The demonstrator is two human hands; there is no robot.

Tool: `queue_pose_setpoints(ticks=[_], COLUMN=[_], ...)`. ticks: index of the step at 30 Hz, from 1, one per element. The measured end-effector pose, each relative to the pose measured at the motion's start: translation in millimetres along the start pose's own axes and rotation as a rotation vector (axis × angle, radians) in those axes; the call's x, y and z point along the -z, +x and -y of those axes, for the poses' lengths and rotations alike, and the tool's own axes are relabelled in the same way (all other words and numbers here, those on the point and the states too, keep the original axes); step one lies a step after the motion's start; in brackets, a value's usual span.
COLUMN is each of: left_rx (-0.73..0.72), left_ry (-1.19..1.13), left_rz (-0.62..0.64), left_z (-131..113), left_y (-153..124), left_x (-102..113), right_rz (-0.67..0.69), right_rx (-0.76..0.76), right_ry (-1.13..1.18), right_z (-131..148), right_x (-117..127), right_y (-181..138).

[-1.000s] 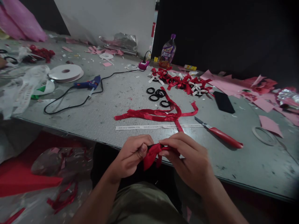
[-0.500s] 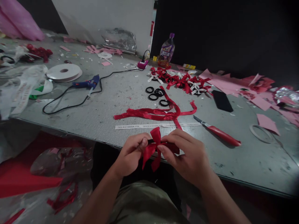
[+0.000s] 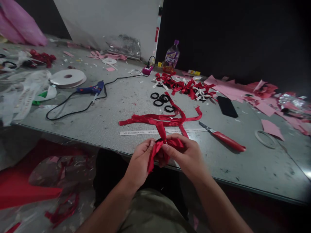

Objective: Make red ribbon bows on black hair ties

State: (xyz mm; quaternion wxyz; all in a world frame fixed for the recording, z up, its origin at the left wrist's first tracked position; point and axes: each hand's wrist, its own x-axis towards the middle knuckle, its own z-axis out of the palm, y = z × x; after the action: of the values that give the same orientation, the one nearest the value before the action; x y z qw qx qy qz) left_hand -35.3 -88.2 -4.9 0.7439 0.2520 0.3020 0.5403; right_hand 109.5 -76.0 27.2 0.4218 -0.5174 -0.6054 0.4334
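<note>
At the table's front edge I hold a red satin ribbon bow [image 3: 160,130] tied on a black hair tie [image 3: 159,140]. My left hand [image 3: 140,160] is closed with thumb and fingers on the hair tie, a ribbon tail hanging beside it. My right hand [image 3: 190,155] pinches the bow near its knot. The fingers hide most of the hair tie. Just beyond lie loose red ribbon strips [image 3: 143,119], a white printed ribbon [image 3: 134,133] and several black hair ties [image 3: 158,102].
A red-handled knife [image 3: 228,141] lies to the right, near a black phone [image 3: 227,106]. Finished red and white bows [image 3: 187,87] are piled behind. On the left are a blue glue gun [image 3: 91,89] with its cord and a white ribbon spool [image 3: 68,77]. A bottle [image 3: 171,58] stands at the back.
The bow has turned in my hands: one loop now points up and away, and a tail hangs lower left. My right hand has shifted slightly left and its fingers have closed in around the knot.
</note>
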Motion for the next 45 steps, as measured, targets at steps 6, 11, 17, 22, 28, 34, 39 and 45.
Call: queue_pose_setpoints(ticks=[6, 11, 17, 22, 28, 34, 39, 45], left_rx=[-0.023, -0.036, -0.058, -0.028, 0.095, 0.029, -0.02, -0.05], left_ry=[0.098, 0.187, 0.292, 0.187, -0.013, 0.076, 0.136, 0.212], left_rz=[-0.004, -0.071, -0.089, -0.087, -0.156, -0.148, -0.025, -0.013], left_z=[4, 6, 9, 6, -4, 5, 6, 1], left_y=[2, 3, 6, 6, 4, 5, 6, 6], left_x=[8, 14, 22, 15, -3, 3, 9, 8], right_rz=[-0.073, -0.053, -0.001, -0.018, 0.01, -0.152, -0.18, -0.24], right_rx=[0.054, 0.088, 0.129, 0.107, -0.105, -0.164, -0.172, -0.14], right_ry=[-0.056, -0.152, -0.215, -0.189, 0.295, 0.389, 0.396, 0.437], right_z=[-4, -2, 3, 2, -12, -12, -11, -18], right_x=[-2, 3, 13, 15, 4, -9, -10, -13], right_y=[2, 5, 10, 10, 1, 0, -1, -2])
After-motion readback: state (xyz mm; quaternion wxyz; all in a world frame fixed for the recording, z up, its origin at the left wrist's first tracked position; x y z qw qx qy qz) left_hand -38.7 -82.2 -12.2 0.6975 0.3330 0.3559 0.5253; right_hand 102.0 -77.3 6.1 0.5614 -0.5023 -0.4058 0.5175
